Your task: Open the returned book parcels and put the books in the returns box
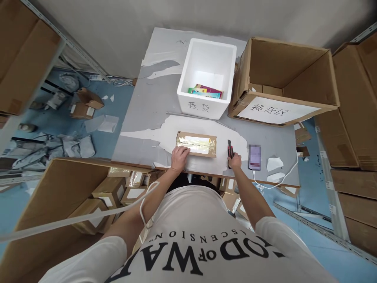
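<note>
A small brown cardboard parcel (196,144), wrapped in shiny clear tape and bearing a white label, lies near the table's front edge. At its near left corner is my left hand (179,158), closed over the edge with fingertips on the top. My right hand (235,160) grips a black-and-red utility knife (230,147) against the table surface, to the right of the parcel and apart from it. The knife points away from me; whether its blade is out I cannot tell.
Behind the parcel stand a white foam box (203,105) with colourful packets inside and a large cardboard box (282,112). A phone (255,157) on a white cable and paper scraps (275,163) lie at right. A big carton of parcels (110,190) stands below left.
</note>
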`<state>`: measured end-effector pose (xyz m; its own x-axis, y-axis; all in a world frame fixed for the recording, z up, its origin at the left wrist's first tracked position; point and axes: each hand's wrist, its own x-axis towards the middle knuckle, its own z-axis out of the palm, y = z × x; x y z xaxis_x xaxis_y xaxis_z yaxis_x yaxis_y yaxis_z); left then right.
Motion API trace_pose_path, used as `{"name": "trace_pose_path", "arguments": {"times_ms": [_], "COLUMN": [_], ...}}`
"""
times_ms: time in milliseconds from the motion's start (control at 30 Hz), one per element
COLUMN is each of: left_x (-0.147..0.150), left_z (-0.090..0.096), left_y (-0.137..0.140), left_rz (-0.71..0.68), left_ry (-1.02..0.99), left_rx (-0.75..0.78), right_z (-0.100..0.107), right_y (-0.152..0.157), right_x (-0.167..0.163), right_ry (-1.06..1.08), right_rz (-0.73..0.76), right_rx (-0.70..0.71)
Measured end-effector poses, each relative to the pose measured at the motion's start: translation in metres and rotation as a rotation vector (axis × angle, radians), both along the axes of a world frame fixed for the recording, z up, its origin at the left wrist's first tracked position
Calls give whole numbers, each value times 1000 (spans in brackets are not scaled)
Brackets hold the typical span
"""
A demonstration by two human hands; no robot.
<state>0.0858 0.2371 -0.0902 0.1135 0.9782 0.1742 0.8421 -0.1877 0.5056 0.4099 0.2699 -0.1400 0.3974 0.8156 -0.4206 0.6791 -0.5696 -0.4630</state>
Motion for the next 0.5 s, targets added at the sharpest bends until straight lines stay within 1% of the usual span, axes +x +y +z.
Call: {"name": "trace_pose_path", "arguments": {"times_ms": [67, 133, 167, 200, 233, 300, 367, 433, 500], "left_x": [0, -1, -1, -2, -2, -3, -4, -5, -6], "left_z": [-2, -3, -4, -4, -5, -7, -9, -11, -11], "left_y": [-3, -7, -9, -10, -12, -13, -12, -10, -8], "left_rz": [-49, -87, -105, -121, -130, -135, -144, -155, -163], "left_ry": [42, 76, 90, 102, 113, 136, 158, 171, 172], "left_rx": [9, 0, -12, -25, -37, -50, -53, -51, -54], "right_z": [10, 31, 45, 61, 77, 107, 128, 138, 140], "right_y": [9, 21, 27, 33, 39, 50, 57, 62, 65], "right_x": [0, -5, -11, -19, -29, -56, -85, -111, -130], "right_ry": [24, 40, 52, 70, 95, 134, 93, -14, -127], "right_rz": [16, 70, 130, 225, 353, 695, 1011, 1233, 1356], "right_rx": [30, 157, 245, 342, 398, 382, 310, 210, 140]}}
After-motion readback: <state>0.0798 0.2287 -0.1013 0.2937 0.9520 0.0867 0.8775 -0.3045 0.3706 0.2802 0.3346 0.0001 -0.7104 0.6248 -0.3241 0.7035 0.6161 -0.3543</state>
